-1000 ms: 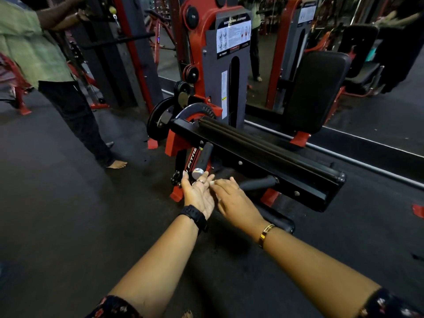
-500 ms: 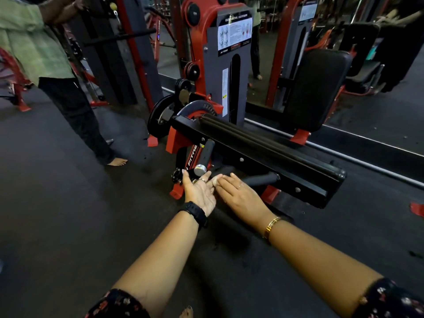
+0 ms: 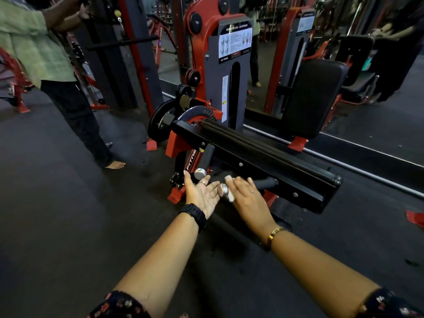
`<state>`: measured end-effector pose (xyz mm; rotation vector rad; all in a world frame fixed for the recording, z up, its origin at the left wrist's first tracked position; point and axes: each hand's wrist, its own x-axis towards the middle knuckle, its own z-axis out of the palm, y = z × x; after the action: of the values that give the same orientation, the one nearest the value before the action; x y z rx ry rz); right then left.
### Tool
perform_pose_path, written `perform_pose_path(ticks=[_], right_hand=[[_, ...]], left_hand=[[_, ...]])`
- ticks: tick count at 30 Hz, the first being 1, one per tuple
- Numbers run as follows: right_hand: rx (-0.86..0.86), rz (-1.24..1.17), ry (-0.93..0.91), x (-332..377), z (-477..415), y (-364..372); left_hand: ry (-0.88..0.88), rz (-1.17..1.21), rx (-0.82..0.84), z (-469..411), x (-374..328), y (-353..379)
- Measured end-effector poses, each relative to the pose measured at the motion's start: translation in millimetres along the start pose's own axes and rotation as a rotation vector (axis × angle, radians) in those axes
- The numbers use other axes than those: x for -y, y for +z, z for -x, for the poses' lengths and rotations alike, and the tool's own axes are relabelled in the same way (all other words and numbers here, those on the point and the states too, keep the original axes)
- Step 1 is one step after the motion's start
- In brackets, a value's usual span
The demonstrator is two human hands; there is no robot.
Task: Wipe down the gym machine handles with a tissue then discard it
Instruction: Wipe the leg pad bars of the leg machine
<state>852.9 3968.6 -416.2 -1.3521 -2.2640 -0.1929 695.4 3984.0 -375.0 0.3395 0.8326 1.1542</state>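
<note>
Setting: gym floor (image 3: 57,203), dark rubber; a red-and-black gym machine (image 3: 229,72) stands against a wall mirror (image 3: 378,125).
Machine parts: long black frame bar (image 3: 263,166) runs left to right with ribbed black pads (image 3: 250,141) on top; black seat back (image 3: 314,97) behind it, upright.
Handles: 2 black grips stick out from the bar's near side, each ending in a chrome cap.
Far handle (image 3: 207,156): bare, angled down toward the camera, cap (image 3: 200,173) exposed.
Near handle (image 3: 266,183): mostly covered by the right hand; only its inner stretch and end cap (image 3: 223,189) show.
Tissue (image 3: 230,198): white, trapped between the right hand and the near handle; 1 bit shows below the cap, another at the fingertips.
Right hand (image 3: 249,199): back up, laid over the handle's end, fingers nearly straight, pressing the tissue down; gold bangle (image 3: 275,232) on the wrist.
Left hand (image 3: 202,195): released, palm up, fingers spread and holding nothing; fingertips just beside both caps, contact cannot be told; black watch (image 3: 194,214) on the wrist.
Sleeves: dark floral print at both elbows.
Bystander (image 3: 34,42): green shirt, dark trousers, barefoot, at far left, hands up on another rack.
</note>
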Motion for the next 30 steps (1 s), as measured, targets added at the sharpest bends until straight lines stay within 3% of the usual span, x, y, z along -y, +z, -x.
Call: perform_pose_path(ticks=[2, 4, 10, 14, 18, 21, 23, 26, 30], right_hand=[[0.084, -0.026, 0.160, -6, -9, -4], [0.144, -0.075, 0.193, -7, -14, -5], [0.145, -0.109, 0.073, 15, -19, -2], [0.158, 0.002, -0.053, -20, -2, -9], [0.147, 0.127, 0.099, -55, 2, -14], [0.208, 0.112, 0.333, -53, -2, -14], [0.126, 0.050, 0.361, -35, -1, -11], [0.059, -0.124, 0.221, 6, 1, 2], [0.052, -0.117, 0.041, 5, 10, 7]], left_hand=[[0.001, -0.005, -0.009, 0, 0, 1], [0.008, -0.030, -0.011, -1, 0, 2], [0.023, -0.053, -0.010, -3, 7, 2], [0.071, -0.107, -0.031, -1, 6, 5], [0.083, -0.222, -0.025, 2, 7, 11], [0.133, -0.422, -0.029, 7, 13, 21], [0.177, -0.582, -0.017, 9, 15, 27], [0.214, -0.964, 0.049, 2, 16, 31], [0.348, -1.415, 0.159, -3, 18, 22]])
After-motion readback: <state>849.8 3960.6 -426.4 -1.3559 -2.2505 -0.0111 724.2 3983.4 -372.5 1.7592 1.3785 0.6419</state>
